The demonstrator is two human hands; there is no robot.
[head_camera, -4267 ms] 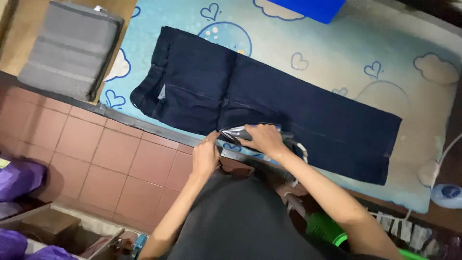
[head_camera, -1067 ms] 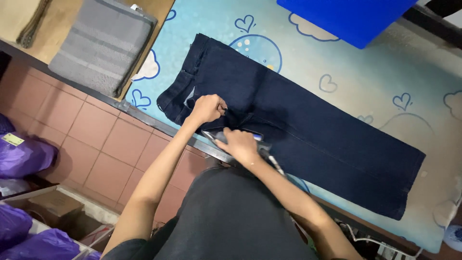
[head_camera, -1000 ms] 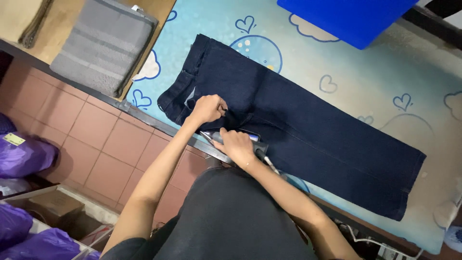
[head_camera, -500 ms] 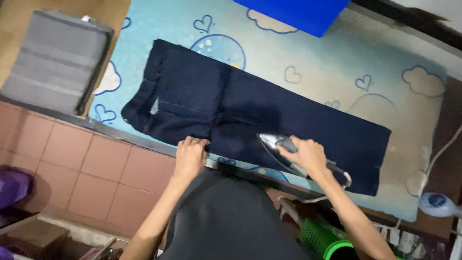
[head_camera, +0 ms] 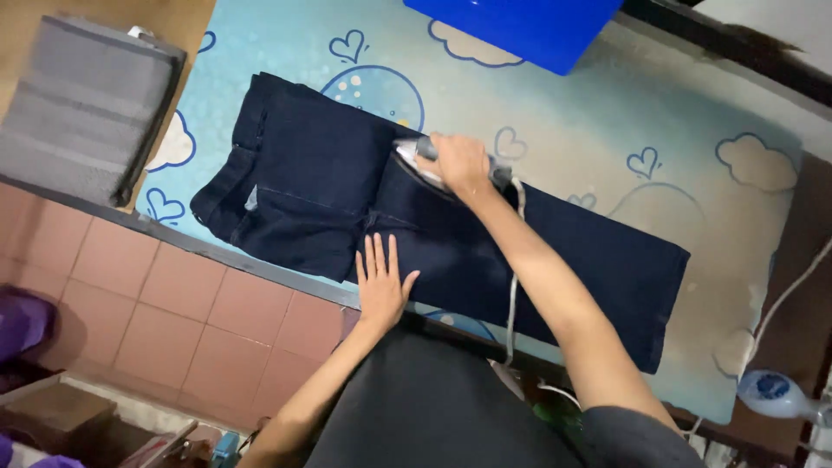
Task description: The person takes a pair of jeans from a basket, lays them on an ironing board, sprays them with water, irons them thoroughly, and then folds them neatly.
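Ironing is moving up the garment: the right hand (head_camera: 459, 163), which half a second ago was gripping the iron (head_camera: 433, 160) at the near hem edge, is now wrapping round its handle at the far edge of the dark blue jeans (head_camera: 433, 251), close to the seat. The left hand (head_camera: 381, 286), earlier gripping the near edge, is now lying flat with fingers spread on the cloth just by the bench (head_camera: 607, 121) edge, holding it taut. So the pressing is shifting from the leg toward the upper part. The jeans are lying flat on the pale blue padded cover (hearts and clouds printed on it), long axis running from upper left to lower right, waistband pointing left toward the folded grey cloth (head_camera: 82, 108), leg hems pointing right. The iron's tip is pointing left, toward the waistband, its cord (head_camera: 513, 286) trailing back over the cloth.
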